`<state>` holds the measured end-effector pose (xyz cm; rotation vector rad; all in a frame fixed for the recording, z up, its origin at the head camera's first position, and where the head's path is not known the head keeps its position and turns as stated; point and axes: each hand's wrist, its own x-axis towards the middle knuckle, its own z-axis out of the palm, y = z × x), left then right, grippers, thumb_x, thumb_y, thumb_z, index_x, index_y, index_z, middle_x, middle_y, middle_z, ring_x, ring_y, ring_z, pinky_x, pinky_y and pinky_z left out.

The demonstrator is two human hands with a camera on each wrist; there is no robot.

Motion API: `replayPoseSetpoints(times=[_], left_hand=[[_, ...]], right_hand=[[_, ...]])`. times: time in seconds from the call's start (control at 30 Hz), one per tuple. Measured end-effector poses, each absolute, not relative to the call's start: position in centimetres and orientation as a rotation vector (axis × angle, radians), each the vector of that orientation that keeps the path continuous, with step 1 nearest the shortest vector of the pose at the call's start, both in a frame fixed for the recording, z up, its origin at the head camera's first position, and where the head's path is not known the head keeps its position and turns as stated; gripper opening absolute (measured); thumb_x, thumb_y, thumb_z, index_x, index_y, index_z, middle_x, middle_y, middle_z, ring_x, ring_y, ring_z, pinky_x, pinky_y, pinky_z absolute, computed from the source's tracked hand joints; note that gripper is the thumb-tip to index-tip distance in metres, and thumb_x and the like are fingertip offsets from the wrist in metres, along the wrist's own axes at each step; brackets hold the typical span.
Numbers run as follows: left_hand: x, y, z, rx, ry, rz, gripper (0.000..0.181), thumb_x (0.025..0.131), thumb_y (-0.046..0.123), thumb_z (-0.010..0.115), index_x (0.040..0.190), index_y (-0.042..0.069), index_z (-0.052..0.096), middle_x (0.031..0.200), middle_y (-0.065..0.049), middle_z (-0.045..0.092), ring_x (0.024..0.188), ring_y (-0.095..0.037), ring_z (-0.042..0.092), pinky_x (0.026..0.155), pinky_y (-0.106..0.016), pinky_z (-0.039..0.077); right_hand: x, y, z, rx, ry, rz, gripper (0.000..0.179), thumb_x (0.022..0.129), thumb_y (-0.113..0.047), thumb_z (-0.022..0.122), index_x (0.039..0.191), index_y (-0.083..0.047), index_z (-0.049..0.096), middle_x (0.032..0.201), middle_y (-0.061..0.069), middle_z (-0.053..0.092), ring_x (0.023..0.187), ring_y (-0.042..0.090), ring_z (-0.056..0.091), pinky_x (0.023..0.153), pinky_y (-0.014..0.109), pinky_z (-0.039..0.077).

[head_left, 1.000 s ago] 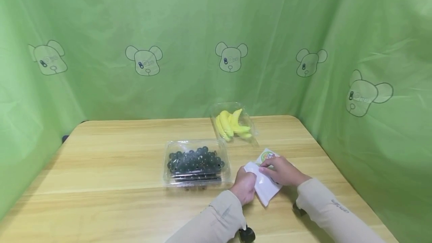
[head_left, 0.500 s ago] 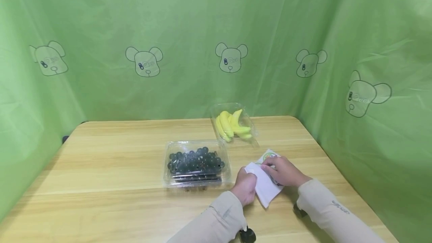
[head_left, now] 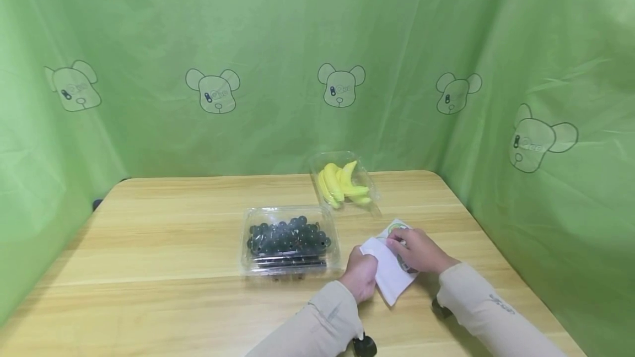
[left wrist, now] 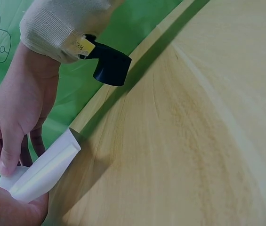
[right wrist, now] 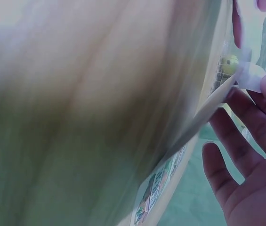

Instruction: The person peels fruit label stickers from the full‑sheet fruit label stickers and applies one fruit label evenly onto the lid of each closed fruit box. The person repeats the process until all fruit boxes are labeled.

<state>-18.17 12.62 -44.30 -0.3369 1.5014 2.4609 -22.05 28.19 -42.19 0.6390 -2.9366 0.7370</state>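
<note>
A white paper sheet with round coloured print [head_left: 392, 274] is held between both hands at the table's right side. Its near part is bent up, showing the plain white back. My left hand [head_left: 360, 274] grips the sheet's left edge with curled fingers. Over the printed side, my right hand [head_left: 421, 250] pinches a small white edge between thumb and finger. That pinched white piece [right wrist: 251, 77] shows in the right wrist view, where the other fingers are spread. In the left wrist view, the sheet [left wrist: 48, 167] stands tilted over the table, with the right hand [left wrist: 17, 108] above it.
A clear plastic box of dark grapes [head_left: 290, 238] sits left of the hands. Behind, near the table's far edge, is a clear box of yellow bananas [head_left: 339, 183]. Green curtains [head_left: 278, 125] surround the wooden table [head_left: 163, 236].
Both hands stay nearly in place on the sheet. The right fingers have shifted slightly, covering more of the upper round print, and more dark print shows below that hand.
</note>
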Motion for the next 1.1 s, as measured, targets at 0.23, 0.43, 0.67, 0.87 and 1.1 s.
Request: replayPoseSetpoints(times=[0.23, 0.43, 0.67, 0.87, 1.1], left_hand=[[-18.0, 12.6, -44.3, -0.358, 1.524, 2.453, 0.045, 0.072, -0.024, 0.039, 0.113, -0.005, 0.046, 0.102, -0.014, 0.054, 0.093, -0.027, 0.059, 0.082, -0.036, 0.056], [-18.0, 12.6, -44.2, -0.375, 1.514, 2.448, 0.046, 0.072, -0.024, 0.039, 0.113, -0.004, 0.046, 0.101, -0.014, 0.055, 0.091, -0.027, 0.06, 0.081, -0.036, 0.056], [-18.1, 12.5, -44.0, -0.382, 1.535, 2.443, 0.046, 0.073, -0.024, 0.038, 0.113, -0.004, 0.046, 0.101, -0.014, 0.055, 0.092, -0.027, 0.06, 0.082, -0.036, 0.056], [-18.2, 12.5, -43.9, -0.391, 1.553, 2.427, 0.045, 0.073, -0.024, 0.038, 0.113, -0.004, 0.047, 0.1, -0.013, 0.055, 0.092, -0.027, 0.059, 0.081, -0.036, 0.056], [-18.2, 12.4, -43.9, -0.396, 1.539, 2.431, 0.045, 0.073, -0.024, 0.038, 0.112, -0.004, 0.047, 0.1, -0.013, 0.055, 0.091, -0.027, 0.06, 0.08, -0.036, 0.057]], right_hand=[[-22.1, 28.5, -42.0, 0.604, -2.946, 0.755, 0.01, 0.096, -0.009, 0.058, 0.092, -0.008, 0.068, 0.077, -0.004, 0.062, 0.062, 0.008, 0.051, 0.058, 0.025, 0.048], [-22.2, 28.6, -41.7, 0.557, -2.955, 0.798, 0.011, 0.097, -0.011, 0.057, 0.094, -0.006, 0.067, 0.07, -0.005, 0.056, 0.058, 0.011, 0.049, 0.054, 0.025, 0.048], [-22.6, 29.0, -41.4, 0.53, -2.937, 0.807, 0.013, 0.097, -0.011, 0.057, 0.095, -0.006, 0.068, 0.07, -0.005, 0.058, 0.059, 0.012, 0.051, 0.057, 0.026, 0.05], [-22.8, 29.3, -41.0, 0.51, -2.936, 0.795, 0.013, 0.098, -0.012, 0.055, 0.095, -0.007, 0.068, 0.075, -0.004, 0.06, 0.065, 0.012, 0.053, 0.065, 0.03, 0.05], [-23.0, 29.5, -40.8, 0.491, -2.903, 0.789, 0.013, 0.097, -0.01, 0.056, 0.093, -0.004, 0.067, 0.075, -0.002, 0.061, 0.064, 0.012, 0.053, 0.063, 0.03, 0.049]])
